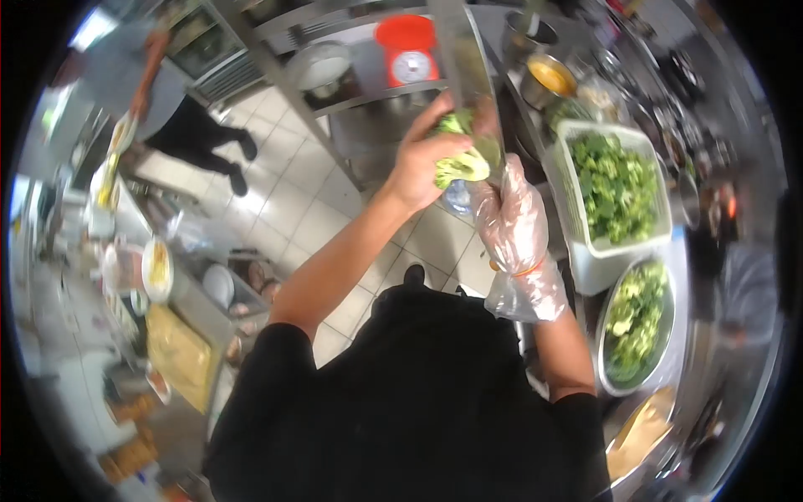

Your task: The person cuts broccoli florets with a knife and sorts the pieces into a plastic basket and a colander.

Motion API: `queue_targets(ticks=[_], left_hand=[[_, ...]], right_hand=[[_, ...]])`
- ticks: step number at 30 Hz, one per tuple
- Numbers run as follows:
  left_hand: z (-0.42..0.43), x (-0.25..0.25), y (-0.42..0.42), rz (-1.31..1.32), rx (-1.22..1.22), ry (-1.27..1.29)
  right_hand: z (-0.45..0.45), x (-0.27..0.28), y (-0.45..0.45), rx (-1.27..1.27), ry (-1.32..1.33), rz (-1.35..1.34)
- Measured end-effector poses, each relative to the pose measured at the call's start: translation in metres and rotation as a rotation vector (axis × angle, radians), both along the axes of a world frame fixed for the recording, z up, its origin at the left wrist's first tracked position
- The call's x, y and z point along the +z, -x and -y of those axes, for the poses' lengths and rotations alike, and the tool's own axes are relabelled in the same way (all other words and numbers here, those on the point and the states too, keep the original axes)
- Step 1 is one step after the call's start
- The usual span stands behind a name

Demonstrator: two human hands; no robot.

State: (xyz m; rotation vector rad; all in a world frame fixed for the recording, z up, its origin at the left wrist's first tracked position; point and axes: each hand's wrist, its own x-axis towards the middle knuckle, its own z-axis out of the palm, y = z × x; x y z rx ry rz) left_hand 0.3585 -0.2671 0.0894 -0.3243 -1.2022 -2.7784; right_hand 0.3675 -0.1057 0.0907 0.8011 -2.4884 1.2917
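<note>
My bare left hand (422, 163) is wrapped round a piece of broccoli (460, 167), its pale cut stem side facing me. Against the broccoli's right side stands the broad shiny blade of a knife (478, 84), which mirrors part of the hand and some green. A clear plastic glove covers my right hand (514, 217), with an orange band at the wrist. Its fingers are closed at the lower end of the blade; the handle is hidden inside them. Both hands are up in front of my body, close together.
To the right, a white basket (571, 201) of broccoli florets stands behind a metal bowl (606, 368) holding more florets. A red scale (410, 50) and a pot (322, 71) sit on the shelf ahead. Another person (150, 92) stands at the left, near a counter with a yellow board (177, 356).
</note>
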Motion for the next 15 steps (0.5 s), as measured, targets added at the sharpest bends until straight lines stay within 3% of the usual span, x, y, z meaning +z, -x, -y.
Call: queue_targets(ticks=[2,4,6,9,10,11,15], left_hand=[[-0.003,0.007,0.010,0.059,-0.164,-0.097],[-0.009,-0.003,0.025,0.054,-0.344,-0.149],[-0.027,-0.010,0.041,0.055,-0.520,-0.226],[-0.074,-0.017,0.071,0.309,-0.626,-0.327],[-0.087,-0.017,0.083,0.271,-0.727,-0.332],[-0.107,-0.014,0.092,0.277,-0.663,-0.189],[-0.191,-0.010,0.142,0.153,-0.419,0.240]], right_hand=[[-0.009,0.007,0.010,0.108,0.115,0.248],[-0.022,0.036,0.014,0.030,0.432,0.733],[-0.049,0.044,0.025,-0.010,0.442,0.821],[-0.093,0.039,0.027,-0.115,0.528,0.787],[-0.109,0.043,0.022,-0.180,0.580,0.786],[-0.128,0.046,0.014,-0.229,0.621,0.643],[-0.213,0.054,-0.030,-0.639,0.651,0.559]])
